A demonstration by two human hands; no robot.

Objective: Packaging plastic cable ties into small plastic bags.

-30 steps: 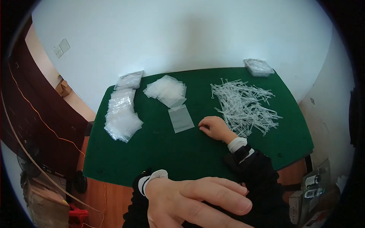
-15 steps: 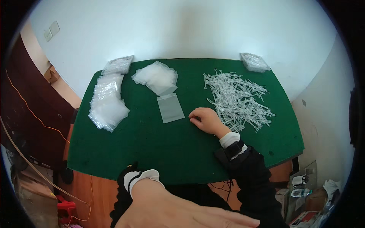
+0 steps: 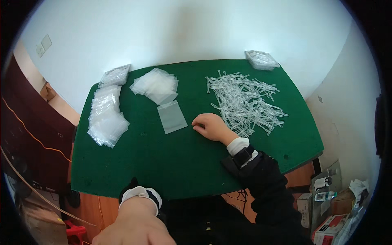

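My right hand (image 3: 211,126) rests on the green tabletop with its fingers loosely curled, and nothing shows in them. A flat clear plastic bag (image 3: 172,117) lies just left of its fingertips. Behind and right of this hand spreads a heap of thin clear plastic sticks with looped ends (image 3: 247,104). My left hand (image 3: 134,230) is at the lower edge, nearer than the table; its fingers run out of the picture. Farther back, a loose pile of clear bags (image 3: 157,85) lies left of the sticks.
Overlapping clear packets (image 3: 106,116) run down the table's left side, below a stacked bundle (image 3: 114,75). Another filled bundle (image 3: 262,60) sits at the back right. The white wall (image 3: 179,32) stands behind the table. Boxes and a bottle (image 3: 325,196) are at lower right.
My left hand has drawn left and down, so its fingers no longer show. The view has shifted slightly; my right hand stays beside the flat bag.
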